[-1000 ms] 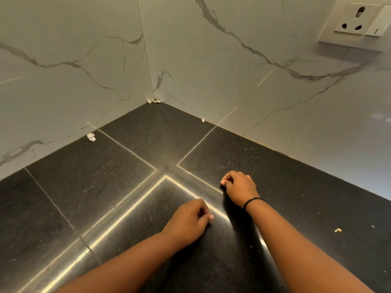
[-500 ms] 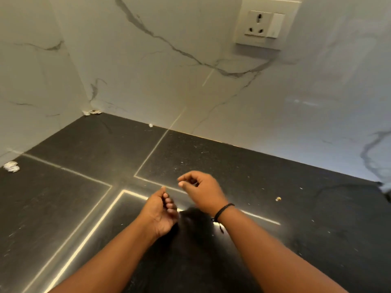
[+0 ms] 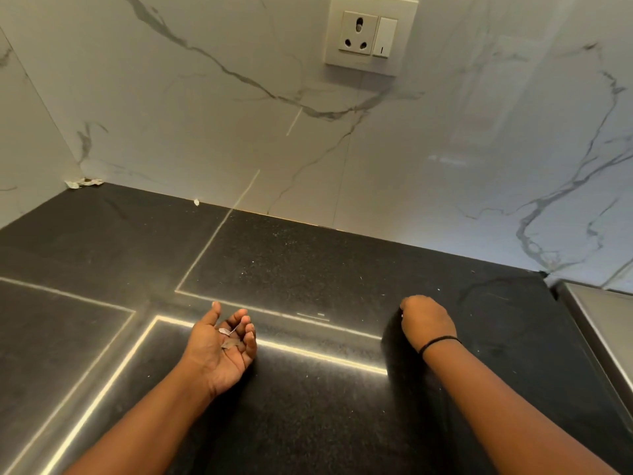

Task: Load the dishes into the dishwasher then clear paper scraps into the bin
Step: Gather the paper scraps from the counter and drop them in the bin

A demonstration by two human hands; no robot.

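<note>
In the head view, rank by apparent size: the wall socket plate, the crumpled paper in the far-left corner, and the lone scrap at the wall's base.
1. Wall socket plate, largest by far.
2. Crumpled paper in the corner.
3. Lone scrap, smallest.

Black speckled surface (image 3: 308, 269) met white marble wall (image 3: 205, 114). Socket (image 3: 358, 32) with switch (image 3: 385, 37) sat high on wall. Steel edge (image 3: 603, 323) at far right.

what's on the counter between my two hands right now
In the head view, only bare black stone countertop with its light seam lines lies between the left hand and right hand.
</note>
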